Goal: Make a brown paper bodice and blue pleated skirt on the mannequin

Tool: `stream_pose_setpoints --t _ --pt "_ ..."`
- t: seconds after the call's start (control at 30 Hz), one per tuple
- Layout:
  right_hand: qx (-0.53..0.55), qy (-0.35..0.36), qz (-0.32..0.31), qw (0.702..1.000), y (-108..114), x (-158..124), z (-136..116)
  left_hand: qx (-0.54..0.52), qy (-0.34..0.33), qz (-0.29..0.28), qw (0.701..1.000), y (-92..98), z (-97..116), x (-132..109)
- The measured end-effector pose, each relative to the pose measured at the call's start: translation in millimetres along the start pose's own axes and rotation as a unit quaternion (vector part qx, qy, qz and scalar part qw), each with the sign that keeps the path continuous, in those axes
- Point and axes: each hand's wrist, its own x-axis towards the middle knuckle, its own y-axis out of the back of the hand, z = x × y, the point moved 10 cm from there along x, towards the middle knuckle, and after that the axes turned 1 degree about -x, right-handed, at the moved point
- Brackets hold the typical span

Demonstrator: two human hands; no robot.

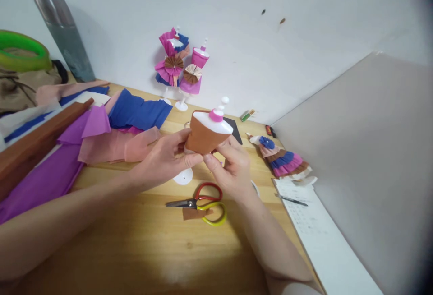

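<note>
My left hand (162, 159) and my right hand (232, 166) both grip a small white mannequin form (209, 131) wrapped in brown crepe paper, with a pink knob on top. It is held tilted above the wooden table (142, 241). My fingers pinch the brown paper at its lower end. A white round stand base (183, 176) shows just below my left hand. Red and yellow scissors (203, 203) lie shut on the table beneath my hands, beside a small brown paper scrap (192, 214).
Sheets of purple, pink, blue and brown crepe paper (101, 132) are piled at the left. Two dressed mannequins (181, 69) stand by the back wall. A finished paper dress (284, 159) lies at the right, near a white sheet with a pen (294, 201). A grey partition (365, 159) borders the right.
</note>
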Motion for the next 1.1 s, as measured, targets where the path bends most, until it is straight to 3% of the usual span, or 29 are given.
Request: stream_pose_setpoints --t 0.1,0.2,0.3,0.4,0.53,0.67,0.97,1.1 --pt "0.062 -0.008 0.015 0.998 10 -1 4 -0.025 -0.006 0.001 1.000 2.5 -3 2" --pt "0.116 -0.049 0.098 0.987 35 -2 17 -0.049 0.000 0.009 0.999 7.5 -5 5" --pt "0.091 -0.004 0.163 0.982 56 -2 10 -0.058 0.023 -0.035 0.997 0.3 -6 6" --pt "0.067 0.057 0.163 0.983 62 1 -2 -0.056 0.023 -0.077 0.995 -8.4 -1 5" --pt "0.063 0.041 0.153 0.985 63 2 2 -0.048 0.016 -0.111 0.992 -15.2 0 4" --pt "0.062 0.015 0.161 0.985 66 1 7 -0.038 0.027 -0.106 0.993 -12.4 -7 4" --pt "0.123 0.069 0.148 0.979 64 5 3 -0.022 -0.028 -0.135 0.990 -14.8 6 5" --pt "0.123 0.070 0.140 0.980 65 5 4 -0.042 -0.009 -0.135 0.990 -15.9 6 5"
